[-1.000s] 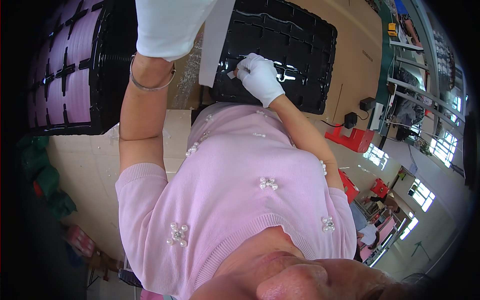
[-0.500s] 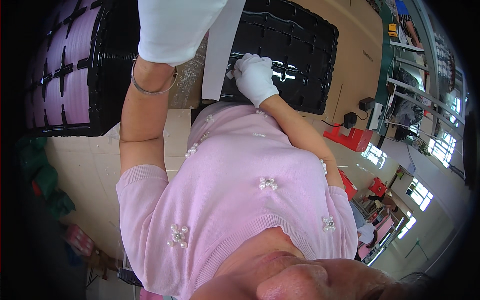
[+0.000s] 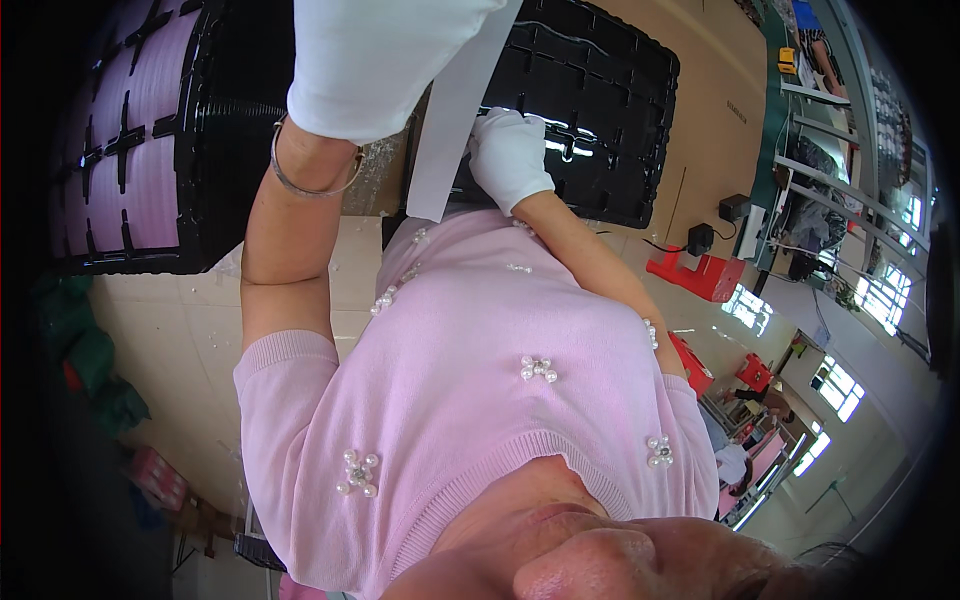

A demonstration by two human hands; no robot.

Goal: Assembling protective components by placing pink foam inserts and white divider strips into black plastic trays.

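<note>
My right hand [image 3: 508, 156], in a white glove, rests on the near edge of a black slotted tray [image 3: 610, 110] and pinches the side of a long white strip [image 3: 448, 140]. The strip hangs down across the tray's left end. My left hand [image 3: 380, 55], also in a white glove, is raised close to the camera at the top; its fingers are cut off by the frame. A thin bangle [image 3: 310, 180] circles that wrist. My pink beaded top [image 3: 480, 380] fills the middle of the view.
A second black tray lined with pink foam [image 3: 120, 150] stands at the left. Brown cardboard [image 3: 715, 110] lies beyond the trays. Red stools [image 3: 700, 275], a metal rack [image 3: 830, 190], green bags [image 3: 70, 340] and tiled floor [image 3: 170, 320] surround me.
My right hand has shifted slightly left along the tray edge, closer to the white strip. My left glove has risen a little toward the camera.
</note>
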